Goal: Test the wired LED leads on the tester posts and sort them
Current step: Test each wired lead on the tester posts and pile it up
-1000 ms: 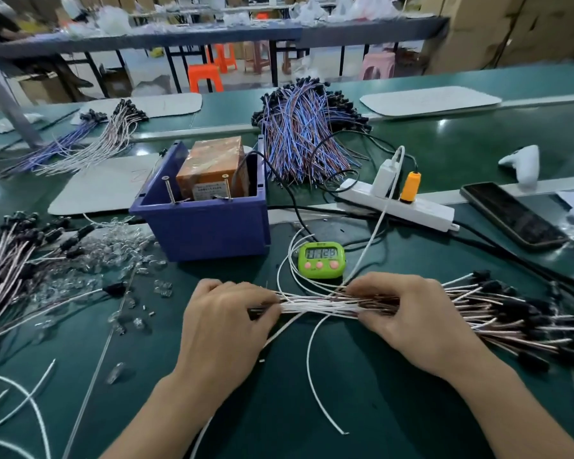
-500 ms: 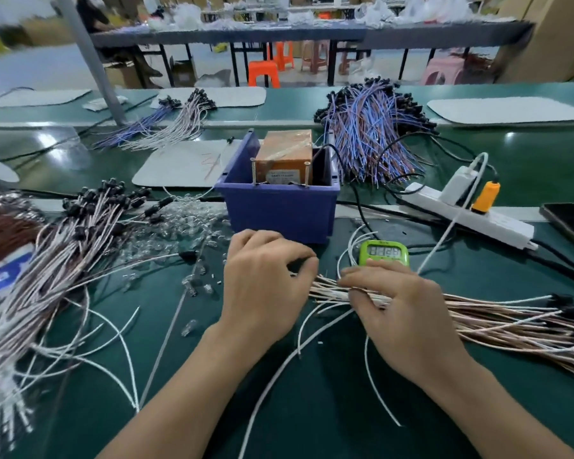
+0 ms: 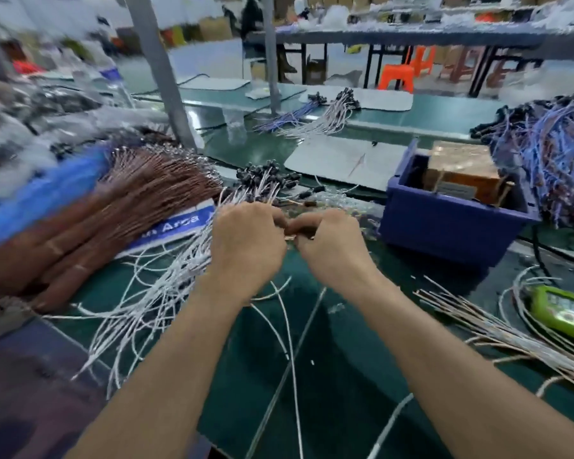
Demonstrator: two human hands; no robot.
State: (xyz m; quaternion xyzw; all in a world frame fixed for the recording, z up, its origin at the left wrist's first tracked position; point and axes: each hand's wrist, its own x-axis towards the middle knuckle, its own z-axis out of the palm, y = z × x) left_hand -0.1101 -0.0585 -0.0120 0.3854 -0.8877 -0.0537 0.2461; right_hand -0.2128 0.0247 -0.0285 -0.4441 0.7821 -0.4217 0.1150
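At the desk's left edge lie thick brown wire bundles [image 3: 90,220], with a white label [image 3: 176,226] printed in blue tucked against them. Just right of that, a loose pile of white wired LED leads [image 3: 166,286] with black caps fans out across the green desk [image 3: 345,376], its tails running toward the near edge. My left hand [image 3: 246,240] sits over the right side of that pile, fingers curled in, and my right hand [image 3: 332,246] is curled the same way just beside it. The fingertips of both meet on a short piece of brownish wire [image 3: 299,230] pinched between them - the blur keeps me from telling whether it is one lead or several. Further right, toward the far side, stands the blue bin [image 3: 451,226] with the orange-brown tester block [image 3: 461,170] inside; its posts are too smeared to make out. Behind it a mass of blue and purple wires [image 3: 550,160] spills at the right edge. Nearer me on the right lies a second sheaf of leads [image 3: 511,339], well apart from my hands, and beside it the green timer [image 3: 564,313].
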